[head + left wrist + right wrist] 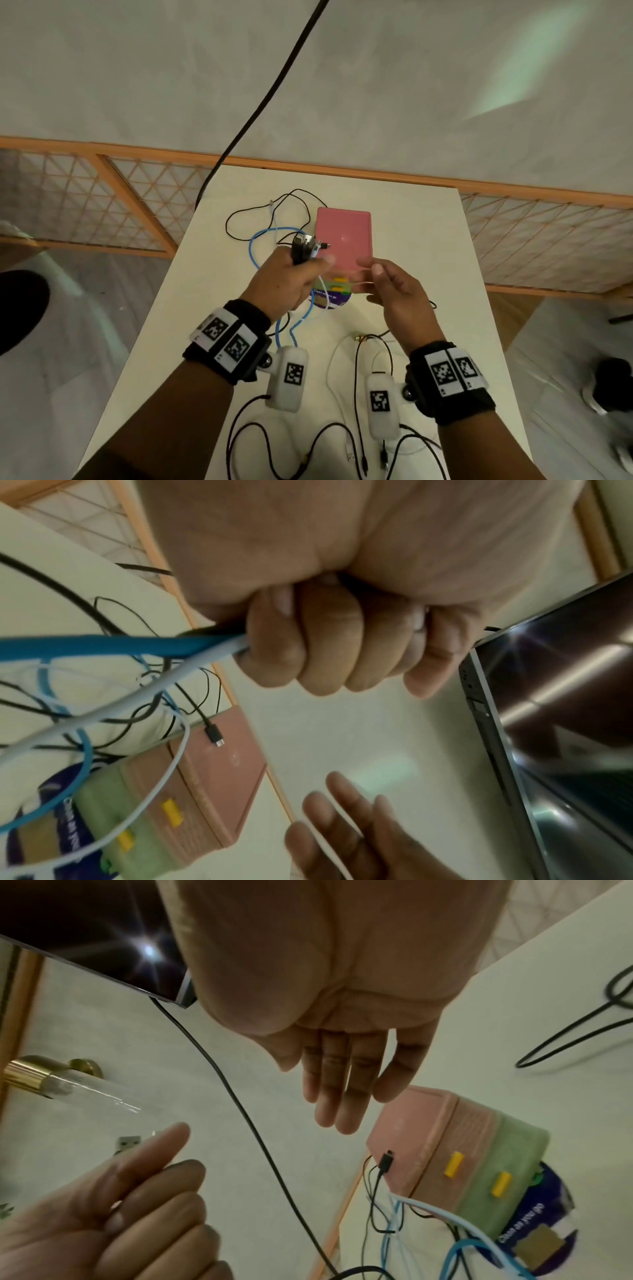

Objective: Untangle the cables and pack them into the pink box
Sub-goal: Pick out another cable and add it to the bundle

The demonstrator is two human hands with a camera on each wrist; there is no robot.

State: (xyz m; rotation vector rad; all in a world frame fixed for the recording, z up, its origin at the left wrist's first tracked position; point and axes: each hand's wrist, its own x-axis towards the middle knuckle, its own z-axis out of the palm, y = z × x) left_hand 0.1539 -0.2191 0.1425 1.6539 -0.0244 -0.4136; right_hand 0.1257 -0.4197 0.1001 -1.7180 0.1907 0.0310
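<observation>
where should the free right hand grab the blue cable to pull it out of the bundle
The right hand would probably do best pinching the blue cable at its open loop left of the pink box, coming from above. There it arches clear of the left hand, though thin black cables cross nearby.

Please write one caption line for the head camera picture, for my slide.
Left hand grips a bundle of cable ends above the table, right hand open beside the closed pink box.

White table (428,246) – grey wall (376,85), wooden lattice railing (113,202) behind.
</observation>
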